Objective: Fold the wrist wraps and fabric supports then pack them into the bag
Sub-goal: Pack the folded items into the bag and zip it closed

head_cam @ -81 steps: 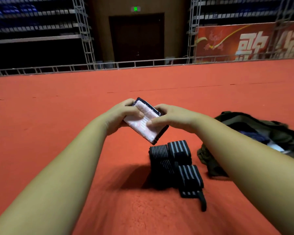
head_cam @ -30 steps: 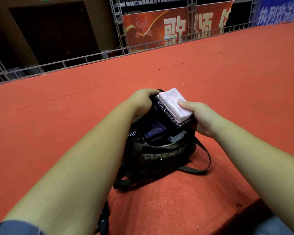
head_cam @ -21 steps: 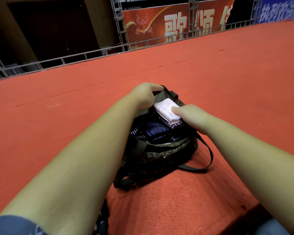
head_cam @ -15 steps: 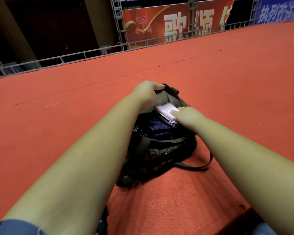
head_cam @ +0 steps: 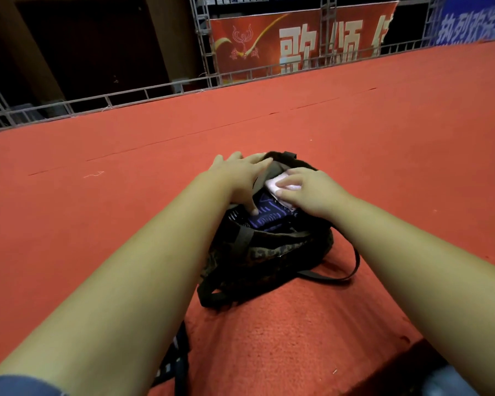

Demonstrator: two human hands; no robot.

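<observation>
Opened from its earlier grip, the left hand (head_cam: 240, 178) lies spread over the far rim of the bag (head_cam: 269, 252), while the right hand (head_cam: 309, 192), fingers flat, presses the folded pink support (head_cam: 272, 184) down inside it, above dark blue wraps (head_cam: 266, 217).

Indoor arena or event hall: red carpet (head_cam: 355, 132) stage, metal truss railing (head_cam: 155, 91), red banner (head_cam: 300, 41).

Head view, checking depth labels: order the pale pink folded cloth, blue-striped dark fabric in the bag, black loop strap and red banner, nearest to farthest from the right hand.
1. Pale pink folded cloth, touching the right hand.
2. Blue-striped dark fabric, just left, inside the bag.
3. Black loop strap, on the carpet.
4. Red banner, farthest back.
</observation>
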